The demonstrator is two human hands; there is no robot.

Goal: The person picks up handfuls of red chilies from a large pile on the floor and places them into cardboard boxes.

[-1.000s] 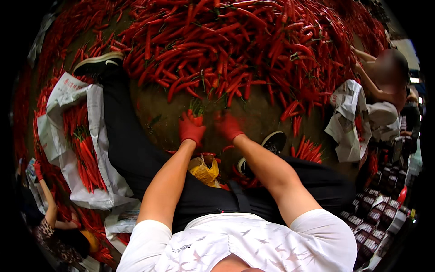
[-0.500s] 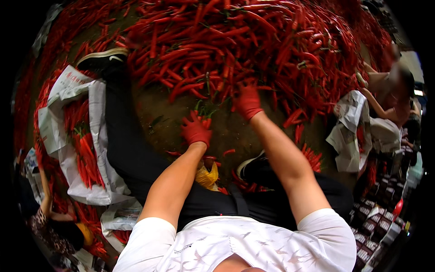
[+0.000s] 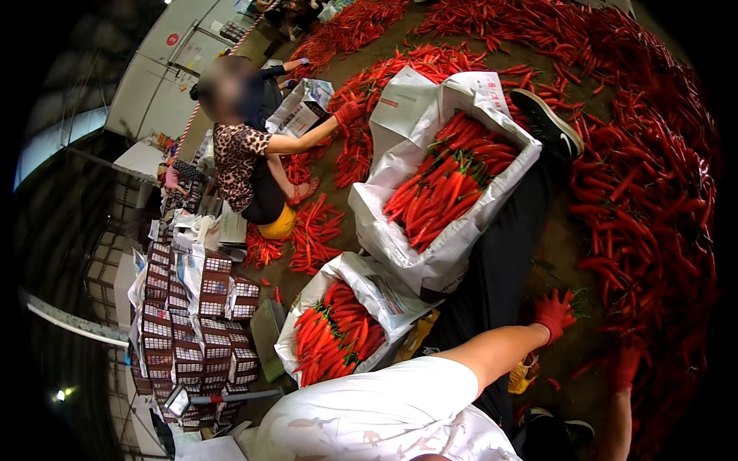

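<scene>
The red-gloved left hand (image 3: 552, 317) clasps green-stemmed red chillies (image 3: 572, 310); the red-gloved right hand (image 3: 625, 369) shows too little to tell. Two white paper-lined boxes (image 3: 382, 230) hold more; a loose chilli heap (image 3: 642, 207) remains, right.

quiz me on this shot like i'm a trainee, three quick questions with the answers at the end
1. True or false: the right hand is bare.
2. Which hand has green stems sticking out of its grip?
3. Fill the gap: the big white bag beside the outstretched leg holds ____.

Key:
1. False; it wears a red glove.
2. The left hand.
3. Red peppers.
</scene>
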